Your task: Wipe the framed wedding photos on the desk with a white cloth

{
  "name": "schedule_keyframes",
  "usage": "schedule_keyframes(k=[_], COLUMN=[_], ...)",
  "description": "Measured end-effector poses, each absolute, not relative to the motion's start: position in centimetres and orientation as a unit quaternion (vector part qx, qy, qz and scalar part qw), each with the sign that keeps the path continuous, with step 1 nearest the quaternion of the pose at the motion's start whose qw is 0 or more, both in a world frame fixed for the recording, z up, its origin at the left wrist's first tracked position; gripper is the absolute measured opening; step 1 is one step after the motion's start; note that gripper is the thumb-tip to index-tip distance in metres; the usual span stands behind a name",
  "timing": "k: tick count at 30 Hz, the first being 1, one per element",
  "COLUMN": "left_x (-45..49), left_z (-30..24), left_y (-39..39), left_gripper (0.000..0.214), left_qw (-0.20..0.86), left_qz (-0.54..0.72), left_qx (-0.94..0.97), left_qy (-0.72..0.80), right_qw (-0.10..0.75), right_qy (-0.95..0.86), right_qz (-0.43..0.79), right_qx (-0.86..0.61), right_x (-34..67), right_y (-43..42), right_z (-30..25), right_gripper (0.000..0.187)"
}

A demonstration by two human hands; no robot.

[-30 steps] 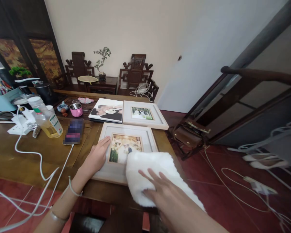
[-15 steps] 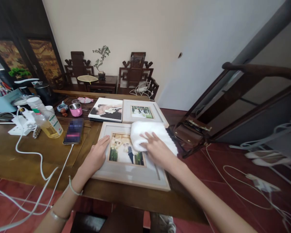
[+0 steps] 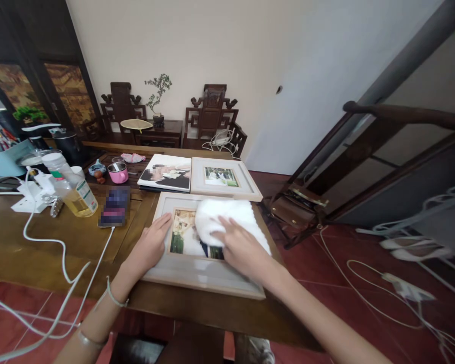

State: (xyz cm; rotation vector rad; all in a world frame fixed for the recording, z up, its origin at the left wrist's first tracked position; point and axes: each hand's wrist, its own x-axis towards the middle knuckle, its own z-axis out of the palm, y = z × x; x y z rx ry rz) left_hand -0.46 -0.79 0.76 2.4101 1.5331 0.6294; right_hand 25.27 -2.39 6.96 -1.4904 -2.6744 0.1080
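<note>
A light wooden picture frame (image 3: 212, 289) lies flat on the table, with a wide pale mat around a wedding photo (image 3: 184, 237). My left hand (image 3: 155, 241) rests on its left side, fingers stretched out over the border. A fluffy white towel (image 3: 227, 215) covers the upper right of the frame and part of the photo. On the towel, my right hand (image 3: 237, 242) presses with fingers somewhat spread, gripping it against the frame. Behind, a second framed photo (image 3: 246, 184) touches a photo album (image 3: 170, 164), whose cover picture is partly blurred out.
Left on the wooden table (image 3: 136, 212) are a phone (image 3: 114, 207) on a white cable, a bottle of yellow liquid (image 3: 81, 199), a power strip (image 3: 32, 194) and a pink cup (image 3: 118, 173). A dark wooden chair (image 3: 394, 114) with a brown bag (image 3: 296, 210) stands at the right.
My right hand has slid the towel left and slightly toward me, so it covers more of the photo. My left hand stays at the frame's left side.
</note>
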Motion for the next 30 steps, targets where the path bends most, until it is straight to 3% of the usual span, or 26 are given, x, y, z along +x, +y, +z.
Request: schedule_keyframes(k=[5, 9, 14, 20, 26, 30], left_x=[-0.6, -0.7, -0.5, -0.6, -0.6, -0.4], left_z=[0.2, -0.6, -0.7, -0.2, 0.7, 1.0], left_y=[-0.6, -0.4, -0.5, -0.5, -0.6, -0.8], left_gripper=[0.069, 0.069, 0.071, 0.069, 0.07, 0.069], left_qw=[0.104, 0.097, 0.096, 0.099, 0.118, 0.125], left_qz=[0.22, 0.254, 0.249, 0.232, 0.195, 0.185], left_qx=[0.82, 0.815, 0.812, 0.818, 0.822, 0.816], left_qy=[0.518, 0.512, 0.519, 0.517, 0.522, 0.533], right_qw=[0.053, 0.02, -0.067, 0.007, 0.08, 0.063], right_qy=[-0.855, -0.862, -0.878, -0.902, -0.875, -0.848], right_qz=[-0.057, -0.052, 0.101, 0.194, 0.045, -0.037], right_qx=[-0.513, -0.504, -0.463, -0.384, -0.474, -0.524], right_x=[24.8, 24.1, 23.9, 23.3, 22.9, 23.0], right_y=[4.1, 1.9, -7.5, -11.6, -1.7, 4.4], right_z=[5.5, 5.6, 8.0, 8.4, 4.9, 4.8], right_gripper=[0.053, 0.053, 0.055, 0.053, 0.059, 0.054])
